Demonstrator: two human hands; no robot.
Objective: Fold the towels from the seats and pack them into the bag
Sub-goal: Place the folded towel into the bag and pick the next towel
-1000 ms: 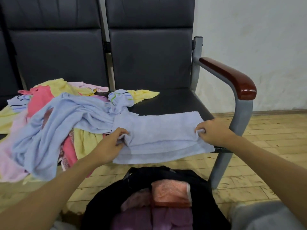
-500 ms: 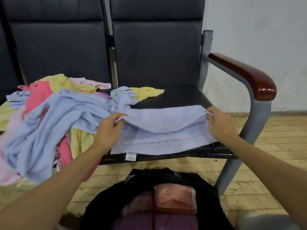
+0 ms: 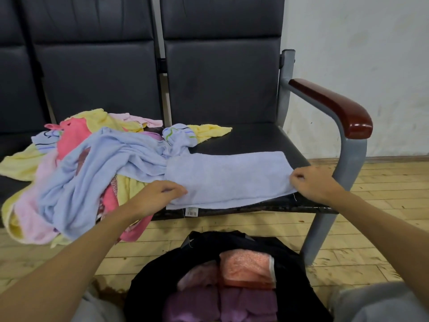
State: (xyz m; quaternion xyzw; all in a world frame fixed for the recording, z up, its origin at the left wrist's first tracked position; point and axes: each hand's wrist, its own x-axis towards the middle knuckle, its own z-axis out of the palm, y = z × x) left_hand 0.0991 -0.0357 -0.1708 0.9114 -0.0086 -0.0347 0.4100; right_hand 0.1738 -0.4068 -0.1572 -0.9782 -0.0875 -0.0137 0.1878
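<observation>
**One blue towel (image 3: 227, 180) folded flat on the end seat (image 3: 255, 140)**

Surface: dark padded seat, last in a row of joined chairs with tall dark backrests (image 3: 222, 73). Grey metal frame; a glossy red-brown armrest (image 3: 334, 105) sits on the outer side. The towel lies as a long folded strip across the front of the seat, its near edge along the seat's front lip. A small white label (image 3: 192, 211) hangs over that lip.

Hands: my left hand (image 3: 160, 196) lies on the towel's left end, fingers together and bent a little. I cannot tell if they nip the cloth or only press it. My right hand (image 3: 311, 182) is at the towel's right end, fingers curled in and pinching the edge.

Remaining stock: a loose pile of towels (image 3: 81, 163) in blue, pink, yellow and coral covers the next seat to my left. It touches the folded strip and spills over the seat front.

Bag (image 3: 290, 263): black, open, on the floor just below the seat front. Inside, a peach towel (image 3: 246, 268) lies folded above purple towels (image 3: 222, 305).

Room: worn pale wooden floor (image 3: 383, 205) with dark stains near the bag. White scuffed wall (image 3: 359, 43) behind the armrest.
</observation>
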